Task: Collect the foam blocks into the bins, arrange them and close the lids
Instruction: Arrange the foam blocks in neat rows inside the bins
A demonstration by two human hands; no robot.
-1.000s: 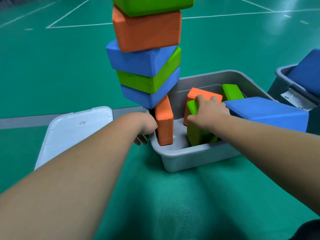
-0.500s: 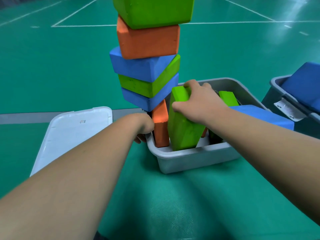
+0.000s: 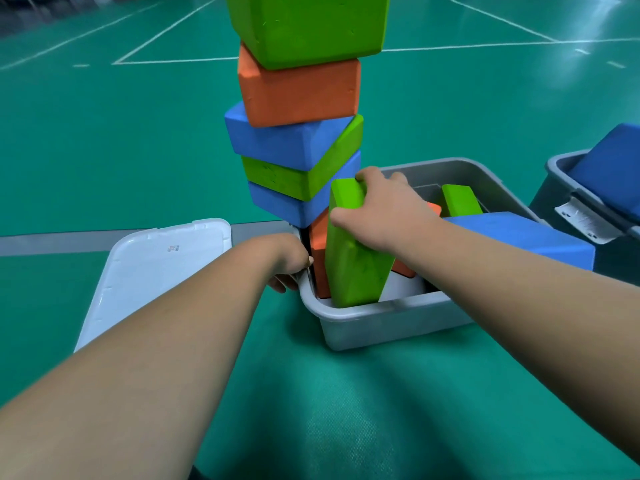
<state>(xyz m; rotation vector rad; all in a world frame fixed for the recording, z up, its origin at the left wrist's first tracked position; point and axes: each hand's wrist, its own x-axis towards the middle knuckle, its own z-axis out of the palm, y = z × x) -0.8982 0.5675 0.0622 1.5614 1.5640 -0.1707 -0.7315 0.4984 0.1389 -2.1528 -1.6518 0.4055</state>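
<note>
The green block (image 3: 353, 251) is a chunky bright slab with a scuffed face. It stands on end, tilted, in the near-left corner of the grey bin (image 3: 381, 318), right against an upright orange block (image 3: 319, 251). Its bottom end is hidden behind the near rim. The left hand (image 3: 292, 268) pinches the rim at that corner, though its wrist covers most of the fingers. The right hand (image 3: 381, 209) is clamped round the block's top end. Behind them is a block stack (image 3: 298, 140) with its base hidden and its top cut off.
</note>
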